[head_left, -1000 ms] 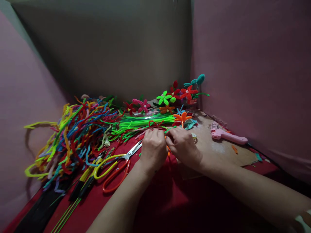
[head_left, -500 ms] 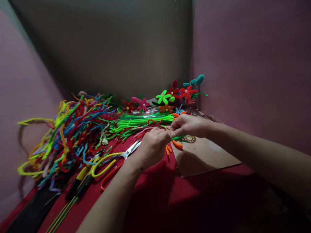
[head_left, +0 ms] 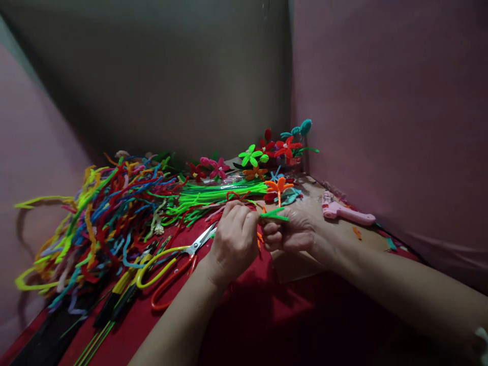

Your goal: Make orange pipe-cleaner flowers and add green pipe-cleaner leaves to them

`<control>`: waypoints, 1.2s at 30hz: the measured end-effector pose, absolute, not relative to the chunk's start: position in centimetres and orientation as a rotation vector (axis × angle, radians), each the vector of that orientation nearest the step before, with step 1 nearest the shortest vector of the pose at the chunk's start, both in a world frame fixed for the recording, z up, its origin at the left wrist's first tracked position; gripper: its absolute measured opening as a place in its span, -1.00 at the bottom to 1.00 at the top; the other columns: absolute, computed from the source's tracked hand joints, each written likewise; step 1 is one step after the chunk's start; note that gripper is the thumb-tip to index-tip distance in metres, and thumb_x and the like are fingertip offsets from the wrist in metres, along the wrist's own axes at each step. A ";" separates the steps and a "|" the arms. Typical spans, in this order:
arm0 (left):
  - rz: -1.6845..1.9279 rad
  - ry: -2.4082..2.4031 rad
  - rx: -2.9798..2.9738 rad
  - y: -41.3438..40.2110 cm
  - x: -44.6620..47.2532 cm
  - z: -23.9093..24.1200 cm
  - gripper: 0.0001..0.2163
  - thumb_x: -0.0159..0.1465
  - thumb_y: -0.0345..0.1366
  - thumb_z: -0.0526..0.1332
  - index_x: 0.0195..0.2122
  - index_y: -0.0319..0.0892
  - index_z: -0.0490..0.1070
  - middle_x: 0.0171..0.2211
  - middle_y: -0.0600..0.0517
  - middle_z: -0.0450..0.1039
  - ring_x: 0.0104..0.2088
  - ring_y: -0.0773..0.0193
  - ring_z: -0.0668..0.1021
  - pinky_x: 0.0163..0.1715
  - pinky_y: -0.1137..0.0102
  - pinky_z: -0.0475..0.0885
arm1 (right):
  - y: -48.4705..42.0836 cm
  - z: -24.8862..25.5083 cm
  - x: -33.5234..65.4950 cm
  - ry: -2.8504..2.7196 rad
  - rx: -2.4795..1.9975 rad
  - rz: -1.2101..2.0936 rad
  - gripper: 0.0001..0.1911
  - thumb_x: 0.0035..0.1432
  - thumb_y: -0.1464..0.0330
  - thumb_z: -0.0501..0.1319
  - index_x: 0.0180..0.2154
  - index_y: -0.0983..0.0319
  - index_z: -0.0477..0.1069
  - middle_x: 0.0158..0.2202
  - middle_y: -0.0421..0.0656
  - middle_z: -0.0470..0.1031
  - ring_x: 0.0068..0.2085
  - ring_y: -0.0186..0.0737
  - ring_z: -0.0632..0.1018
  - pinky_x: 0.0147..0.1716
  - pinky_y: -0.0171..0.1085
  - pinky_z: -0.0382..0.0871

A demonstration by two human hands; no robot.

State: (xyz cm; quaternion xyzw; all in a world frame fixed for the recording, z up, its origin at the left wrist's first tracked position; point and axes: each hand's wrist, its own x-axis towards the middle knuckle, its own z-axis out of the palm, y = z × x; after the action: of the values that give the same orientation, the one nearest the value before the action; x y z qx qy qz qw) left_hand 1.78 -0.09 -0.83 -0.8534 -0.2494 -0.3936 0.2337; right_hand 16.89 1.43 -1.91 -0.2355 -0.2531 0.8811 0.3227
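Note:
A short green pipe cleaner (head_left: 275, 215), doubled into a narrow V, is stretched between my two hands. My left hand (head_left: 234, 239) is closed, with its fingertips at the left end of the green piece. My right hand (head_left: 292, 231) has its fingers curled, and the green piece lies across them. What the inner fingertips do is partly hidden. Just behind my right hand is an orange pipe cleaner flower (head_left: 280, 186) with an orange stem. Orange scraps show between and below my hands.
Scissors (head_left: 194, 246) with yellow and red handles lie left of my left hand, beside black-and-yellow pliers (head_left: 124, 290). A large tangle of pipe cleaners (head_left: 110, 213) covers the left. Behind are a green bundle (head_left: 221, 194) and finished flowers (head_left: 249, 155). A pink-handled tool (head_left: 348, 212) rests on cardboard (head_left: 293, 267).
My right hand has turned over and dropped slightly, exposing the green V and the orange flower. The view has shifted a little, and the pink tool now shows.

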 end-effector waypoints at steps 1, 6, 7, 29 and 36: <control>-1.081 -0.683 -2.349 -0.1 1.8 -0.8 -0.84 0.17 -0.55 -0.02 -0.43 -0.22 0.28 -0.55 0.00 0.26 -0.45 0.26 0.32 -0.27 0.28 0.33 | 1.4 -2.1 17.0 -0.660 -0.603 2.300 -0.79 0.00 0.53 0.09 -0.63 0.28 0.18 -0.75 -0.31 0.17 -0.68 -0.49 0.14 -0.65 -0.45 0.03; -0.995 -0.745 -2.490 0.3 1.6 -0.6 -0.83 0.21 -0.51 -0.02 -0.44 -0.21 0.29 -0.53 0.02 0.33 -0.46 0.29 0.35 -0.30 0.31 0.28 | 2.0 -2.4 18.9 -1.085 -0.631 2.056 -0.94 -0.10 0.49 0.22 -0.56 0.33 0.37 -0.62 -0.21 0.37 -0.57 -0.41 0.35 -0.53 -0.37 0.19; -0.973 -0.763 -2.531 0.4 1.5 -0.6 -0.83 0.22 -0.50 -0.03 -0.43 -0.20 0.30 -0.52 0.03 0.34 -0.46 0.30 0.36 -0.31 0.33 0.27 | 2.2 -2.2 19.4 -1.214 -0.663 1.961 -0.96 -0.11 0.47 0.25 -0.51 0.34 0.42 -0.56 -0.17 0.42 -0.53 -0.38 0.39 -0.49 -0.35 0.22; -0.474 -0.792 -2.533 0.6 1.5 -1.2 -0.78 0.17 -0.56 -0.03 -0.51 -0.24 0.33 -0.56 -0.02 0.37 -0.51 0.25 0.37 -0.28 0.29 0.31 | 1.6 -1.1 18.1 -1.731 -1.087 1.362 -0.85 -0.16 0.44 0.20 -0.69 0.27 0.35 -0.72 -0.23 0.28 -0.65 -0.40 0.28 -0.64 -0.34 0.11; -0.339 -0.756 -2.614 0.8 1.3 -0.7 -0.84 0.17 -0.54 0.04 -0.45 -0.24 0.36 -0.52 0.00 0.41 -0.45 0.24 0.43 -0.17 0.25 0.30 | 1.9 -2.4 17.8 -1.706 -1.086 1.387 -0.83 -0.22 0.48 0.21 -0.75 0.28 0.33 -0.73 -0.28 0.25 -0.63 -0.44 0.21 -0.59 -0.35 0.05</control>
State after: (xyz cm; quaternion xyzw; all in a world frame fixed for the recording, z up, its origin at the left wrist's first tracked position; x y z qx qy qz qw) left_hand 1.27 0.82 -0.72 -0.9344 -0.2701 -0.1210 0.1984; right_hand 17.79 1.86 -2.36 -0.4170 -0.6547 0.5323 0.3378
